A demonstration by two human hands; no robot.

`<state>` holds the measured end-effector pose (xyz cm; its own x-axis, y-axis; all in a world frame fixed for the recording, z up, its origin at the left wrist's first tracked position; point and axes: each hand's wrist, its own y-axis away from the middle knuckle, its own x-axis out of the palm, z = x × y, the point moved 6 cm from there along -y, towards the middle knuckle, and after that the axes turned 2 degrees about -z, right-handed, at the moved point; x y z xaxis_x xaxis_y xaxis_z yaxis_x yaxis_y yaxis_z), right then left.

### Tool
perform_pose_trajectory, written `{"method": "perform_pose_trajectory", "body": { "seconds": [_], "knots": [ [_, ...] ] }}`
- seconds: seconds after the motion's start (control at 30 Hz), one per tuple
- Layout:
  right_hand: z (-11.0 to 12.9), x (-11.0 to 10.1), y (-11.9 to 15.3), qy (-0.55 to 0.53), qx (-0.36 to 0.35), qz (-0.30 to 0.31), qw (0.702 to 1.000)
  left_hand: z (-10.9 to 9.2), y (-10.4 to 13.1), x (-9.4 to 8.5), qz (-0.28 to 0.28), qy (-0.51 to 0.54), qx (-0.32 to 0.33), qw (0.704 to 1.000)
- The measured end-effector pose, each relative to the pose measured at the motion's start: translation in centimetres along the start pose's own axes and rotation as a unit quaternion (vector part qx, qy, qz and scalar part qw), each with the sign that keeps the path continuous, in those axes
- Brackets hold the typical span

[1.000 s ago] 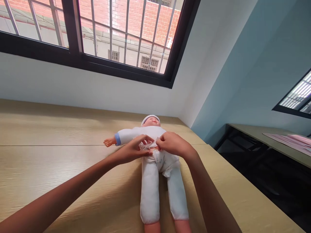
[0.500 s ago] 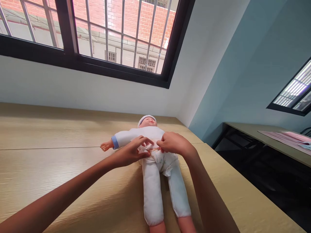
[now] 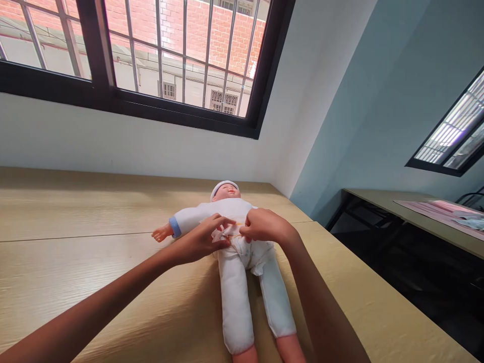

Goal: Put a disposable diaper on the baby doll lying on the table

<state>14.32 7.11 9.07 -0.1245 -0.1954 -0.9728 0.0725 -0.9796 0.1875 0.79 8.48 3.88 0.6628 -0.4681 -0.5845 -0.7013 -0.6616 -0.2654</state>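
A baby doll (image 3: 236, 297) lies on its back on the wooden table (image 3: 113, 212), its head toward the window wall. It wears a white cap, a white top with a blue cuff, and a white diaper (image 3: 247, 249) around its hips. At the doll's left-of-view waist, my left hand (image 3: 206, 237) curls around the diaper's edge, thumb below and fingers above. My right hand (image 3: 266, 226) is closed at the front of the waistband, fingers pinched on the diaper. Orange-yellow marks show on the waistband between both hands. The doll's other arm is hidden behind my right hand.
A barred window (image 3: 181, 55) with a black frame is above the table's far edge. To the right, past a gap, stands another table (image 3: 378, 196) with pink cloth (image 3: 427, 209) on it. The near table's right edge runs diagonally beside the doll.
The view has shifted slightly. My right hand has moved a little along the waistband, and more of the orange-yellow marking shows. My left hand stays at the diaper's side.
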Motion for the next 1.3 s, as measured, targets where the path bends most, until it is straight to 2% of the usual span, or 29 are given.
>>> {"method": "perform_pose_trajectory", "body": {
  "seconds": [0.1, 0.23, 0.4, 0.6, 0.77, 0.83, 1.03, 1.17, 1.3],
  "knots": [
    [0.1, -0.1, 0.1, -0.013, -0.018, 0.013, 1.0, 0.3, -0.1, 0.0, -0.001, -0.004, 0.006, 1.0],
    [0.0, -0.1, -0.2, -0.004, 0.002, 0.013, 1.0, 0.6, -0.2, 0.0, 0.004, -0.027, 0.018, 0.999],
    [0.1, 0.3, -0.4, -0.041, 0.004, 0.03, 0.999, -0.1, 0.0, 0.3, 0.018, -0.092, 0.059, 0.994],
    [-1.0, -0.5, 0.0, -0.04, 0.002, 0.004, 0.999, -0.6, 0.1, 0.4, 0.009, -0.195, 0.082, 0.977],
    [-3.1, -2.2, 0.6, -0.062, 0.024, -0.034, 0.997, -1.1, 0.2, 0.1, 0.01, -0.255, 0.095, 0.962],
    [-4.1, -2.7, 0.7, -0.072, 0.034, -0.044, 0.996, -1.5, 0.2, -0.1, 0.016, -0.261, 0.094, 0.961],
    [-5.9, -2.6, 0.7, -0.092, 0.025, -0.016, 0.995, -2.1, 0.5, -0.8, 0.035, -0.24, 0.076, 0.967],
    [-6.6, -2.3, 0.5, -0.099, 0.05, -0.001, 0.994, -2.2, 0.5, -0.6, 0.029, -0.226, 0.107, 0.968],
    [-6.4, -1.5, -0.4, -0.093, 0.038, 0.029, 0.995, -2.0, 0.5, -0.2, 0.034, -0.206, 0.131, 0.969]
  ]
}}
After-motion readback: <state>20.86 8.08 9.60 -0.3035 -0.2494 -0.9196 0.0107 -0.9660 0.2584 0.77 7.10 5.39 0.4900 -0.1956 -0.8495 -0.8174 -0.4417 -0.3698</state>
